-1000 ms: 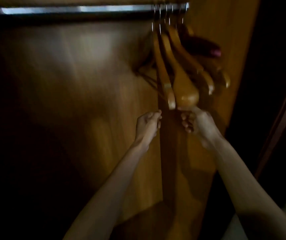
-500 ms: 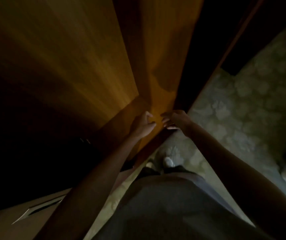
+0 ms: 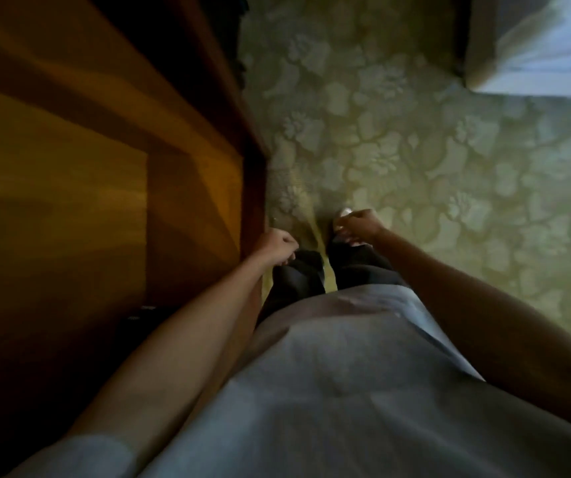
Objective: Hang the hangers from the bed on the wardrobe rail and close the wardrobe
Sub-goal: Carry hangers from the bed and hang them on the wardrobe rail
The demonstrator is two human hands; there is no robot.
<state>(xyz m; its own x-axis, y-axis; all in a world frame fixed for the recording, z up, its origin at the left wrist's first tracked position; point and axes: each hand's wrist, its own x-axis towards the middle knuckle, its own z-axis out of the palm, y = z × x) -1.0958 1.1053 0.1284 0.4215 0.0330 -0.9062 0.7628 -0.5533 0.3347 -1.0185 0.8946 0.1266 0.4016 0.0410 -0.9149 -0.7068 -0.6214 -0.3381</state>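
From the head camera we look straight down: our left hand (image 3: pixel 277 244) and right hand (image 3: pixel 358 225) hang with fingers loosely curled, holding nothing, over patterned carpet (image 3: pixel 432 150); the open wooden wardrobe (image 3: pixel 104 167) fills the left; a bed corner (image 3: pixel 549 60) shows top right; no hangers visible

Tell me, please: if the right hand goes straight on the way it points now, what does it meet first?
Probably the pale shoe just beyond the right hand, then the patterned carpet; depth is unclear.
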